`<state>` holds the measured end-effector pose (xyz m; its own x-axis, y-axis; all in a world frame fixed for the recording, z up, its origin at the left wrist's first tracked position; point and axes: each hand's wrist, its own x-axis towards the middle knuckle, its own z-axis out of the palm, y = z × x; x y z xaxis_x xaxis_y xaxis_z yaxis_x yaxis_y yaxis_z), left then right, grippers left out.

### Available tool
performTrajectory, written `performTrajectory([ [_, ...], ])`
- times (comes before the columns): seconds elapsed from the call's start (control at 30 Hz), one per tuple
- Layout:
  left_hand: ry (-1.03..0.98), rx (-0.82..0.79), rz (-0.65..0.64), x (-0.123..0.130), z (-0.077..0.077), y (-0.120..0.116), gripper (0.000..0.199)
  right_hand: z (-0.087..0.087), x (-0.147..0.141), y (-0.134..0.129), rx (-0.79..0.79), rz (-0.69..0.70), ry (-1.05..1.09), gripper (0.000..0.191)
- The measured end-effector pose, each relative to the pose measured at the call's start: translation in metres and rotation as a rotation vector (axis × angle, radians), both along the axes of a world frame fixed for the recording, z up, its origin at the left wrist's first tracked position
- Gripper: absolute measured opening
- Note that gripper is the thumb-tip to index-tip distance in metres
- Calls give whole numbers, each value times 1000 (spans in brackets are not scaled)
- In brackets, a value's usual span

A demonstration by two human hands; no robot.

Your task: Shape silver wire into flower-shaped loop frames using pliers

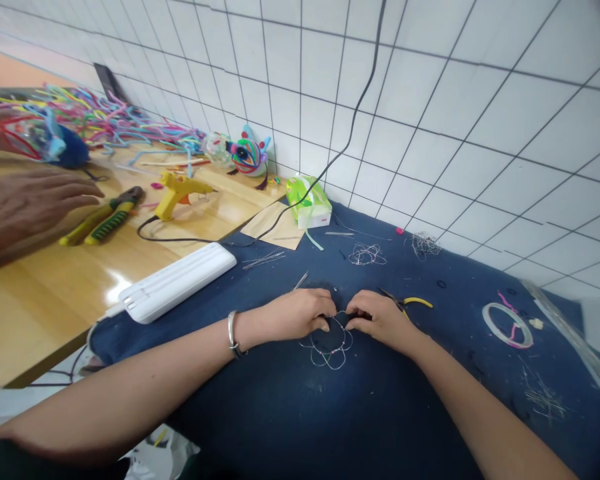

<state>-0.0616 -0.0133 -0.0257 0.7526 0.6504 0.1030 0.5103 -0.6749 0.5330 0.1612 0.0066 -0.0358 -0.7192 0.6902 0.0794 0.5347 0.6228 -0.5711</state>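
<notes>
Between my two hands is a flower-shaped wire frame (329,366), with a round centre ring, looped petals and small pinkish spots where they join. My left hand (307,315), with a silver bangle at the wrist, pinches its upper left edge between thumb and fingers. On the upper right, my right hand (377,319) pinches the wire the same way. The fingertips of both hands are close together, and the exact wire ends there are too small to make out. Yellow-handled pliers (416,302) lie just behind my right hand, partly hidden by it.
Left, another person's hand (35,203) rests near green-yellow cutters (105,217) and a yellow glue gun (175,193). A white power strip (180,283), a tissue pack (307,200), wire flowers (367,254), tangled wire (425,245) and a white ring roll (491,327) lie around. A black cable hangs across.
</notes>
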Motion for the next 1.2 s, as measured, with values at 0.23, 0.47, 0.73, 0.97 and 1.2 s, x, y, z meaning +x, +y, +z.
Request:
performTrajectory([
  [0.23, -8, 12, -21, -1, -1, 3, 10, -2, -3, 3, -26, -18, 28, 17],
  [0.47, 15, 31, 0, 0, -1, 4, 9, -1, -1, 0, -16, -3, 45, 16],
  [0.73, 11, 6, -26, 0, 1, 3, 14, 0, 1, -1, 22, 86, 50, 8],
  [0.97, -25, -13, -46, 0, -4, 4, 15, -1, -1, 0, 56, 84, 19, 6],
  [1.2, -40, -14, -43, 0, -1, 4, 14, -4, -7, -4, 133, 35, -18, 4],
])
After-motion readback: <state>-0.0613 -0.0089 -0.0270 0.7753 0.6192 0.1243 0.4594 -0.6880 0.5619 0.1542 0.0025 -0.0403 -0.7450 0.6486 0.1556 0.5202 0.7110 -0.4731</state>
